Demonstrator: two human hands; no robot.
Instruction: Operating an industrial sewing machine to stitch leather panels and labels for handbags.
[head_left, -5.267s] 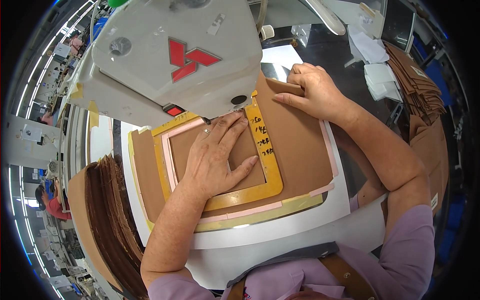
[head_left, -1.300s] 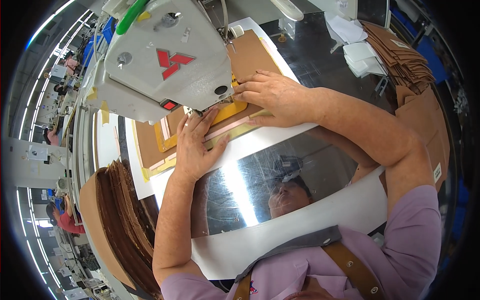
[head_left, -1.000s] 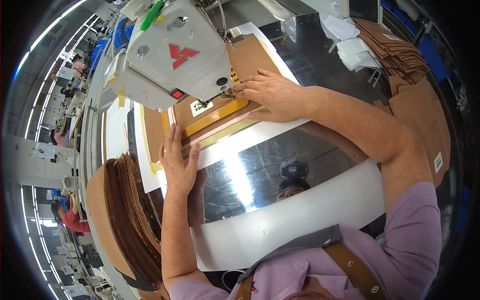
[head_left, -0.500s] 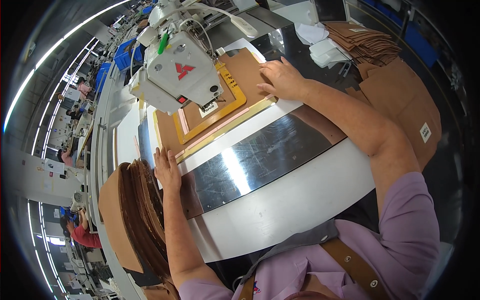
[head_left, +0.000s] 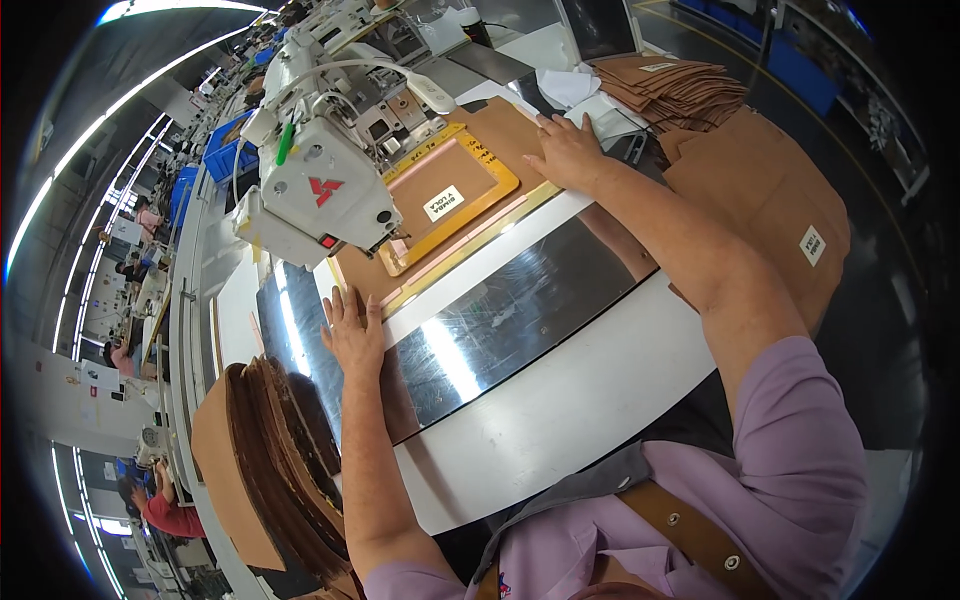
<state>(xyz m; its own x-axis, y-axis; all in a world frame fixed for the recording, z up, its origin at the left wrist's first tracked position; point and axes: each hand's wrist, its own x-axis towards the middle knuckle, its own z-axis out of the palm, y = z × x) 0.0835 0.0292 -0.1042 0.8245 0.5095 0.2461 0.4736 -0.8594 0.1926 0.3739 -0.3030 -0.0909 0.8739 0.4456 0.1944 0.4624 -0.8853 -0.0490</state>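
A brown flat panel [head_left: 512,138] lies under the white sewing machine head [head_left: 325,185], on a white sheet [head_left: 420,312]. A yellow clamp frame [head_left: 508,190] sits on the panel around a small white label [head_left: 443,203]. The needle area is over the frame's near left corner. My left hand [head_left: 355,332] lies flat at the panel's near left corner, fingers spread. At the panel's right side, my right hand [head_left: 568,152] rests with fingers apart. Neither hand grips anything. Pale pink and yellow strips [head_left: 465,250] run along the panel's near edge.
A polished metal plate [head_left: 520,300] spans the white table [head_left: 560,385] before me. Stacked brown pieces [head_left: 265,460] stand left of my left forearm. More brown panels [head_left: 760,200] are piled at right, with another stack [head_left: 670,90] behind. A lamp [head_left: 430,92] hangs above the machine.
The panel and its yellow frame have shifted to the right relative to the machine head, uncovering the white label. Both hands have moved along with the panel, and the whole view has shifted somewhat.
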